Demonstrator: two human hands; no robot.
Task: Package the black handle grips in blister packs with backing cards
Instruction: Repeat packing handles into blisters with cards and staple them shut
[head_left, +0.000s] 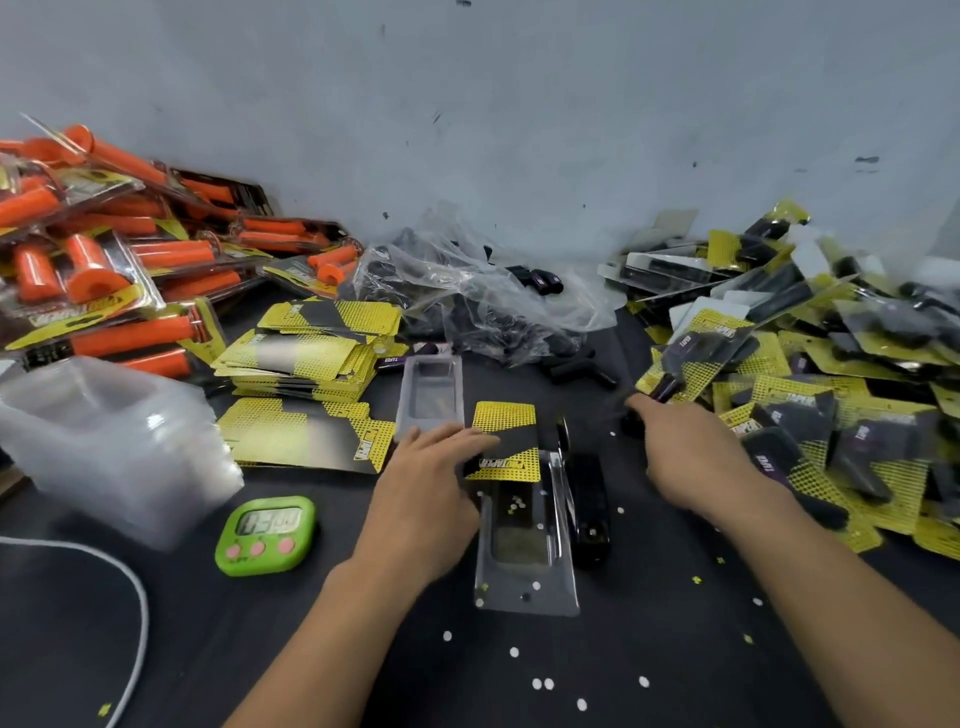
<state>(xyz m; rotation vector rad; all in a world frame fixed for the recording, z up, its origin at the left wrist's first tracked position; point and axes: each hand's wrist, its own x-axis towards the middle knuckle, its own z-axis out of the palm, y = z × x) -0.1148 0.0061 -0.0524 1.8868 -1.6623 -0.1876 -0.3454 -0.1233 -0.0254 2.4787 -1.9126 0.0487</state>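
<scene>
Head view, left hand (421, 483) flat on card (506, 431), right hand (691, 452) maybe gripping pack (701, 348)

Left hand (426, 483) flat, palm down, fingers (453, 434) straight; right hand (691, 452) stretched forward, blurred

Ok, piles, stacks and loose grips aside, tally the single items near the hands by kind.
Clear blister trays: 2
Backing card under the left hand: 1
Green timer: 1
Black tool beside the near tray: 1
Total: 5
</scene>
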